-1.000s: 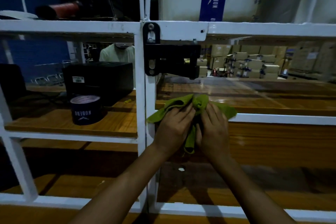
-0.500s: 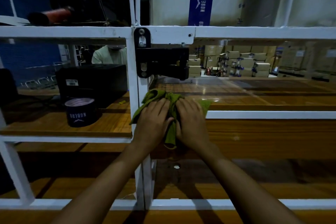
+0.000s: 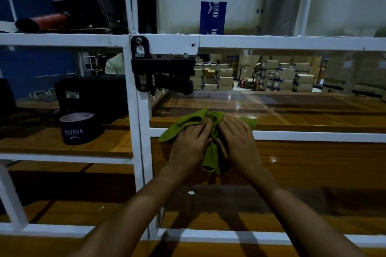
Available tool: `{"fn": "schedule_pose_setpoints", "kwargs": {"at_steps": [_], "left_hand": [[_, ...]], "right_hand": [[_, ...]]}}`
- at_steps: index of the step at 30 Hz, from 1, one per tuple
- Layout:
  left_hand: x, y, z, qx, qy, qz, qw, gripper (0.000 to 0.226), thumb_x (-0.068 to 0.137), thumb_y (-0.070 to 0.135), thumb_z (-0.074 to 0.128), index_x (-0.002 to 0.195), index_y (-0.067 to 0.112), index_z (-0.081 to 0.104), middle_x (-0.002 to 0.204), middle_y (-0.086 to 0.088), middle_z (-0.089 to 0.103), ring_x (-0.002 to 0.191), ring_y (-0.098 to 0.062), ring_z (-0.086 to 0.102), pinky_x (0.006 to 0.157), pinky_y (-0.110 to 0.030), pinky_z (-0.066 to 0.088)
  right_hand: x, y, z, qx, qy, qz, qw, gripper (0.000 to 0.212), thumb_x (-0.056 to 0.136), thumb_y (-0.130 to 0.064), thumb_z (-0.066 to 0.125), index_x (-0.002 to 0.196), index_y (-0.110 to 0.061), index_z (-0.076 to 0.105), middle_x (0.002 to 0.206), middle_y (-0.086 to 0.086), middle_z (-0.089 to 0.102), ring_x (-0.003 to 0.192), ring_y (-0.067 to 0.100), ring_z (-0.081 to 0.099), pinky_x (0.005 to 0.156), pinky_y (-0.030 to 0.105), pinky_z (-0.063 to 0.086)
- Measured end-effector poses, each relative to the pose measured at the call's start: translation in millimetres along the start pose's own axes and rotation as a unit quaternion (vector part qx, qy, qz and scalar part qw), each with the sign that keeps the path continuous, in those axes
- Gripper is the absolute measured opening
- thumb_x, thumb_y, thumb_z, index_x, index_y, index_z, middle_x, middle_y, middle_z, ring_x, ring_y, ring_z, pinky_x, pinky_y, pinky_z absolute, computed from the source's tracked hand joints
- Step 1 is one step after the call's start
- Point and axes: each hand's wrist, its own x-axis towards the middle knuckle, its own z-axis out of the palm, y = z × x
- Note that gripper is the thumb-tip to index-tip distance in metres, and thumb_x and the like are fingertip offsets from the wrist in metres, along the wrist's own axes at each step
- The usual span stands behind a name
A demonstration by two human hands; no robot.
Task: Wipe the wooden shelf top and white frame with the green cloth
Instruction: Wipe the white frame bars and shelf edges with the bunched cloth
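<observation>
The green cloth lies bunched over the front edge of the wooden shelf top and its white frame rail. My left hand and my right hand press side by side on the cloth, fingers curled into it. A tail of cloth hangs down between my wrists. The white upright post stands just left of my left hand.
A black bracket is bolted to the post above the cloth. A dark round tin and a black box sit on the left shelf. A blue carton stands on the upper level. Stacked cardboard boxes fill the background.
Both hands slid the cloth left toward the upright post, then moved slightly back right along the shelf edge. The cloth stays gripped by both hands.
</observation>
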Motion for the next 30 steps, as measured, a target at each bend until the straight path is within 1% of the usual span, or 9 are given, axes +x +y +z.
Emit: {"fn": "schedule_pose_setpoints", "kwargs": {"at_steps": [6,9,12,14,16,20,25,27,30], "left_hand": [[18,40,17,-0.007,0.003,-0.002,1.000,0.048,0.095,0.026,0.053,0.138,0.004,0.050,0.126,-0.015,0.062,0.104,-0.027,0.049,0.078,-0.038,0.049],[17,43,14,0.027,-0.003,0.004,1.000,0.048,0.095,0.023,0.051,0.139,0.003,0.050,0.122,-0.015,0.064,0.101,-0.028,0.053,0.077,-0.037,0.047],[9,40,9,0.043,-0.027,-0.007,0.999,0.052,0.089,0.019,0.049,0.139,0.002,0.050,0.110,-0.015,0.067,0.093,-0.029,0.058,0.071,-0.037,0.048],[-4,33,5,0.049,-0.053,-0.048,0.996,0.055,0.086,0.019,0.048,0.139,0.003,0.049,0.102,-0.014,0.067,0.085,-0.029,0.059,0.064,-0.036,0.048],[-23,16,2,0.058,-0.081,-0.085,0.991,0.058,0.085,0.020,0.054,0.141,0.004,0.045,0.104,-0.015,0.067,0.084,-0.031,0.061,0.065,-0.037,0.048],[-51,-11,-1,0.073,-0.103,-0.114,0.985,0.066,0.082,0.023,0.072,0.139,0.007,0.042,0.109,-0.018,0.066,0.086,-0.036,0.062,0.072,-0.041,0.049],[-45,-1,5,0.104,-0.087,-0.129,0.982,0.060,0.090,0.029,0.047,0.142,0.002,0.034,0.119,-0.025,0.062,0.097,-0.040,0.062,0.080,-0.042,0.053],[-39,7,10,0.102,-0.090,-0.123,0.983,0.062,0.089,0.029,0.047,0.143,0.002,0.032,0.123,-0.025,0.060,0.100,-0.041,0.062,0.079,-0.043,0.054],[-27,28,19,0.082,-0.083,-0.097,0.988,0.063,0.086,0.029,0.048,0.142,0.005,0.033,0.119,-0.021,0.064,0.094,-0.037,0.065,0.070,-0.038,0.054]], "right_hand": [[-17,42,-12,-0.006,0.028,0.001,1.000,0.041,0.089,-0.027,0.058,0.123,-0.005,0.056,0.127,0.018,0.059,0.121,0.029,0.044,0.108,0.040,0.026],[-19,34,-6,0.013,0.058,0.028,0.998,0.037,0.087,-0.022,0.058,0.119,-0.003,0.058,0.125,0.019,0.059,0.122,0.031,0.043,0.110,0.045,0.025],[-18,13,7,0.018,0.072,0.051,0.996,0.039,0.088,-0.016,0.059,0.124,-0.004,0.058,0.134,0.020,0.055,0.133,0.032,0.039,0.116,0.049,0.020],[-15,-6,16,0.023,0.056,0.043,0.997,0.044,0.090,-0.015,0.058,0.133,-0.005,0.054,0.146,0.018,0.047,0.145,0.032,0.027,0.120,0.049,0.013],[-12,-28,26,0.023,0.030,0.022,0.999,0.048,0.092,-0.018,0.051,0.138,-0.008,0.051,0.152,0.017,0.040,0.149,0.032,0.016,0.121,0.050,0.009],[-19,-57,40,0.014,-0.011,-0.018,1.000,0.056,0.089,-0.025,0.037,0.142,-0.009,0.047,0.154,0.015,0.038,0.150,0.032,0.013,0.120,0.051,0.012],[-28,-38,40,-0.020,-0.022,-0.064,0.998,0.057,0.088,-0.025,0.046,0.143,-0.009,0.044,0.157,0.012,0.034,0.151,0.028,0.010,0.120,0.048,0.013],[-34,-26,39,-0.034,-0.025,-0.065,0.997,0.056,0.089,-0.024,0.046,0.143,-0.010,0.045,0.157,0.011,0.034,0.151,0.028,0.010,0.120,0.047,0.013],[-45,-5,35,-0.036,-0.014,-0.037,0.999,0.053,0.089,-0.023,0.043,0.139,-0.007,0.051,0.152,0.014,0.041,0.150,0.030,0.014,0.118,0.049,0.017]]}}
